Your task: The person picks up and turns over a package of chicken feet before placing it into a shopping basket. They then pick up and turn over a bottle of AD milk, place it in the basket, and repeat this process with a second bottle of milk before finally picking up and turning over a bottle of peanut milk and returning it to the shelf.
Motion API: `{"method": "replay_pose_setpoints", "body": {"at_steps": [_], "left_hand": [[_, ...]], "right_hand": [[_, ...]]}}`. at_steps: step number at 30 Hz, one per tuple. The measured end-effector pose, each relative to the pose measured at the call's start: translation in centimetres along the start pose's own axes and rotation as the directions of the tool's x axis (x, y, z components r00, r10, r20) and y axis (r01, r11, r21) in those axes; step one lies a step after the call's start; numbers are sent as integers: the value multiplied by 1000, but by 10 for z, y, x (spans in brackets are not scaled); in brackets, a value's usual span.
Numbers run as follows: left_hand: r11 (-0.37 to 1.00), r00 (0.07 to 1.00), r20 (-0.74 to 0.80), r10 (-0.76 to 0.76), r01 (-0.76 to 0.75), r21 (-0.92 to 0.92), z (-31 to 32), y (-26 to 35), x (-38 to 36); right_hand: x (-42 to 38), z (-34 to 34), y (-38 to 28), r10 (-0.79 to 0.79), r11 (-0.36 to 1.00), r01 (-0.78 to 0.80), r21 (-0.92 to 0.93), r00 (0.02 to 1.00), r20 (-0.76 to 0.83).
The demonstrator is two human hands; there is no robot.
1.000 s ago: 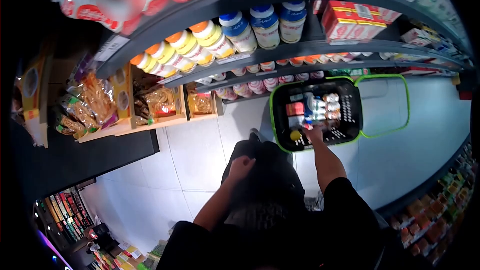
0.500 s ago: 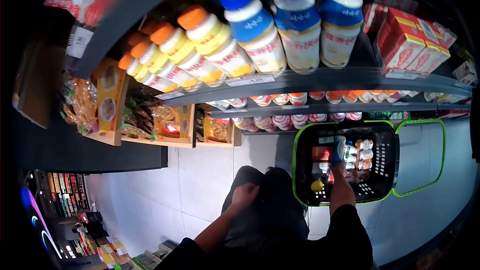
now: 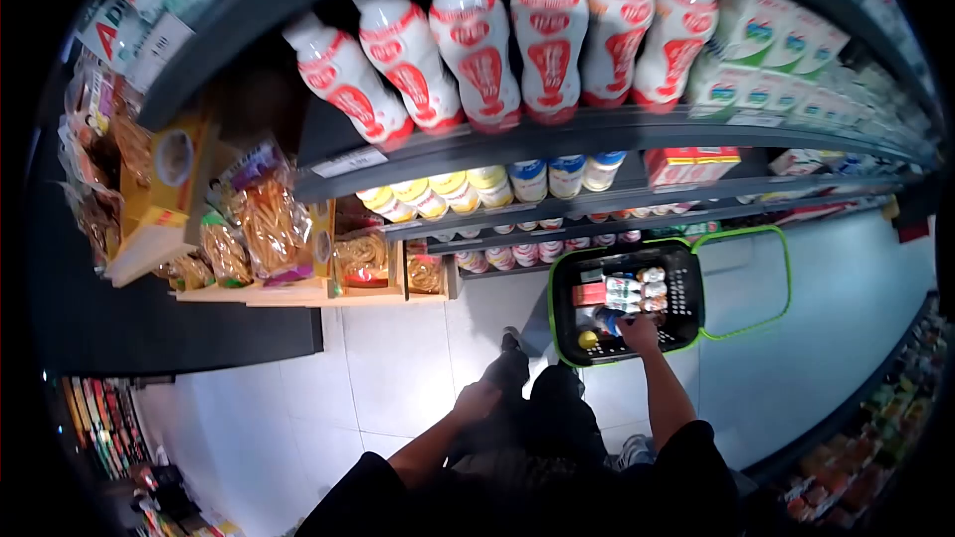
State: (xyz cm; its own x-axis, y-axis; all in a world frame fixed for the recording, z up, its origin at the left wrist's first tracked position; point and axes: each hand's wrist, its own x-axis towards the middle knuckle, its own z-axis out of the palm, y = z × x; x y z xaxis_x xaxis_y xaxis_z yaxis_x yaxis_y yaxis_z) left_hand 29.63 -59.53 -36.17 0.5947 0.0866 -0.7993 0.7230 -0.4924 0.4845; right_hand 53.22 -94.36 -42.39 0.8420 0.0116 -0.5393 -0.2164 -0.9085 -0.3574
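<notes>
My right hand point(image 3: 640, 333) reaches into the black shopping basket point(image 3: 691, 300) with the green rim. Its fingers are closed at a blue-and-white bottle point(image 3: 610, 320), which lies low among the goods. Beside it in the basket are white bottles point(image 3: 623, 291), more small bottles point(image 3: 654, 290), a red box point(image 3: 590, 294) and a yellow round item point(image 3: 588, 339). My left hand point(image 3: 477, 402) is by my knee, fingers curled in, with nothing showing in it.
A shelf edge point(image 3: 557, 129) crosses above, carrying red-and-white bottles point(image 3: 550, 40) and green-and-white cartons point(image 3: 761, 50). Bagged food point(image 3: 269, 219) sits in wooden bins at the left. The basket's green handle point(image 3: 789, 278) lies folded out over the tiled floor point(image 3: 398, 368).
My view has risen and shows a higher shelf. My right hand has brought the blue-and-white bottle toward the near side of the basket. My left hand stays by the knee.
</notes>
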Motion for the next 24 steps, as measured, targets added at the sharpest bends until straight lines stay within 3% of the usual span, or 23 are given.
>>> {"method": "replay_pose_setpoints", "body": {"at_steps": [1,4,5,8,9,11,12,14,15,17,18,20,22,24], "left_hand": [[1000,998,62,10,-11,11,-8,7,-9],[891,903,-51,426,-409,197,-39,59,-46],[895,905,-13,425,-418,155,-45,67,-45],[713,715,-75,695,-672,201,-72,132,-78],[594,606,-42,794,-760,263,-82,157,-90],[518,520,-39,853,-837,174,-87,195,-115],[575,579,6,815,-811,108,-87,204,-124],[683,678,102,728,-731,-13,-87,219,-137],[676,668,103,737,-729,-111,-88,226,-144],[646,653,90,752,-702,-301,-89,237,-153],[600,652,87,754,-628,-496,-84,240,-153],[538,632,151,760,-482,-691,-82,247,-157],[400,549,180,816,-312,-862,-82,275,-181],[355,495,195,847,-252,-900,-86,297,-194]], "right_hand": [[-33,-25,-18,-21,1000,21,11,1000,-13],[-118,-87,-59,-207,977,209,43,978,-31],[-146,-115,-79,-228,969,226,95,974,7],[-219,-192,-141,-308,932,270,244,942,133],[-231,-201,-147,-369,892,324,316,924,97],[-243,-215,-155,-488,778,435,454,873,1],[-245,-227,-161,-540,723,439,534,841,39],[-250,-247,-179,-546,602,444,664,835,-64],[-244,-250,-178,-510,578,401,711,858,-70],[-239,-262,-192,-565,366,422,829,809,-162],[-232,-261,-198,-606,267,486,832,756,-247],[-226,-254,-213,-662,82,588,805,636,-397],[-217,-252,-220,-750,-37,416,909,589,-300],[-215,-244,-230,-762,-196,218,956,580,-289]]}}
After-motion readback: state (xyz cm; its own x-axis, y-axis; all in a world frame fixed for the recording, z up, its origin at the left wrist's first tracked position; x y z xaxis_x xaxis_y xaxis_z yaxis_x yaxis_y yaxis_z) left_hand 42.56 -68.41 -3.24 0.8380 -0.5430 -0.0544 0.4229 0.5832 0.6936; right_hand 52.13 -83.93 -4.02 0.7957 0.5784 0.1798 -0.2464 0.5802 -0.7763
